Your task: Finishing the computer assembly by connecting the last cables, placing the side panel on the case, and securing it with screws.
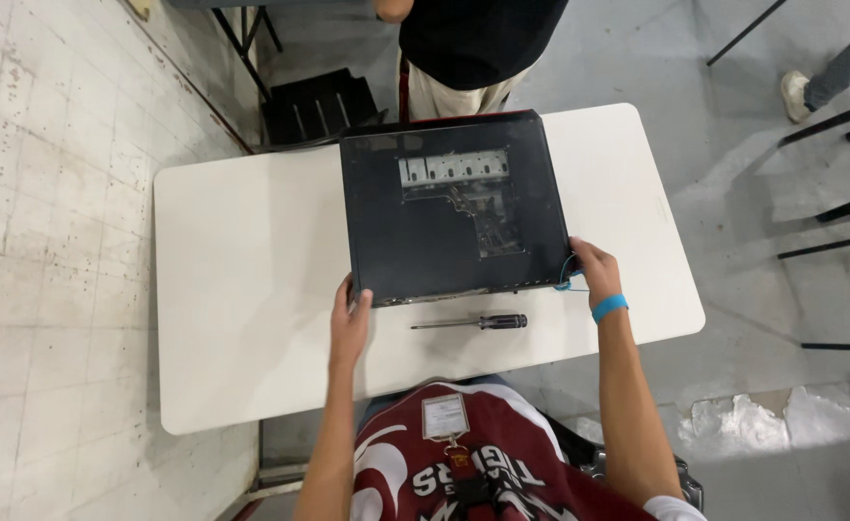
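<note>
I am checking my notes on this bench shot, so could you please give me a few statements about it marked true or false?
1. Both hands grip the near corners of the black computer case. True: the left hand is at the near left corner, the right hand at the near right.
2. The screwdriver lies on top of the case. False: it lies on the white table, just in front of the case.
3. The right wrist wears a blue wristband. True.
4. The case stands upright. False: it lies flat.
5. Another person stands at the table's far side. True.
</note>
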